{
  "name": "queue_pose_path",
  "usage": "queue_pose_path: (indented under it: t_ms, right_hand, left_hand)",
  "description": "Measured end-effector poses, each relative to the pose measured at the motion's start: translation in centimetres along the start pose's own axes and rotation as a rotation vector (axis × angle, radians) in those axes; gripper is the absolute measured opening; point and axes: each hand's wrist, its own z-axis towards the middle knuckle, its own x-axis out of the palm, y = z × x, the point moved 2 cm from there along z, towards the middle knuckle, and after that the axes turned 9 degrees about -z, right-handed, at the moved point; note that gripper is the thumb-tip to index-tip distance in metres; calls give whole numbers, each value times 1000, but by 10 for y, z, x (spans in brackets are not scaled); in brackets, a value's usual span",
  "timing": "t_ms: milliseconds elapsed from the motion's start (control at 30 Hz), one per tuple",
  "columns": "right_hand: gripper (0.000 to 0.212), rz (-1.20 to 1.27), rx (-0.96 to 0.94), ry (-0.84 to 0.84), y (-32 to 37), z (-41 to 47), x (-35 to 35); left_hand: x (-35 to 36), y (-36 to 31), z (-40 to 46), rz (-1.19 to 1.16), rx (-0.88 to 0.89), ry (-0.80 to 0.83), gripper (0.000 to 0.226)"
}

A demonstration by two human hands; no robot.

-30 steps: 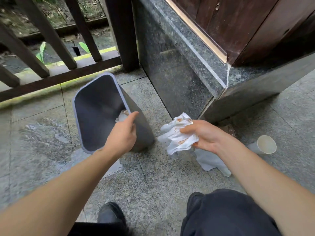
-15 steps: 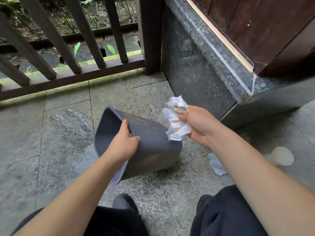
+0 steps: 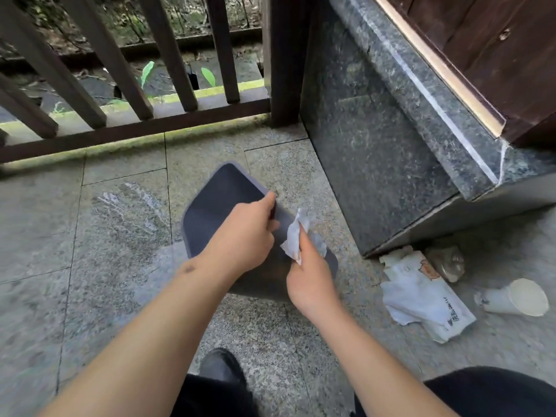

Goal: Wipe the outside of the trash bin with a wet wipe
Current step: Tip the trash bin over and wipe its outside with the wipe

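A dark grey trash bin point(image 3: 216, 203) is tilted on the stone floor, its open mouth facing up and toward the railing. My left hand point(image 3: 243, 236) grips its right rim, thumb at the edge. My right hand point(image 3: 310, 281) holds a crumpled white wet wipe point(image 3: 296, 236) with brownish stains, pressed against the bin's outer right side. Part of the bin's side is hidden behind both hands.
A dark granite plinth point(image 3: 376, 139) stands close on the right under wooden panelling. Crumpled paper wrappers point(image 3: 421, 296) and a tipped paper cup point(image 3: 517, 297) lie on the floor right. A wooden railing point(image 3: 135, 85) runs behind. A wet patch point(image 3: 126, 218) marks the tiles left.
The bin has been turned so its mouth faces up. My right hand came down with the wipe onto the bin's side. My left hand has shifted its grip on the rim.
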Motion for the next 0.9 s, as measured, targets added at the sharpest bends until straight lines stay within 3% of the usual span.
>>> queue_pose_path:
  t_ms: [167,300,533,900]
  right_hand:
    - [76,8,-98,-80,-13,2,10]
    - [58,113,-167,-130,-14,7,16]
    - [81,272,70,-140,-33,12,29]
    - [73,163,-15,-154,-26,4,63]
  left_hand:
    - [1,9,1,28,36,51,63]
    - [4,14,-4,-30,33,98,64]
    - [-12,35,-26,-152,-117,195,61]
    - [-26,65,-31,-543,-407,-65,56]
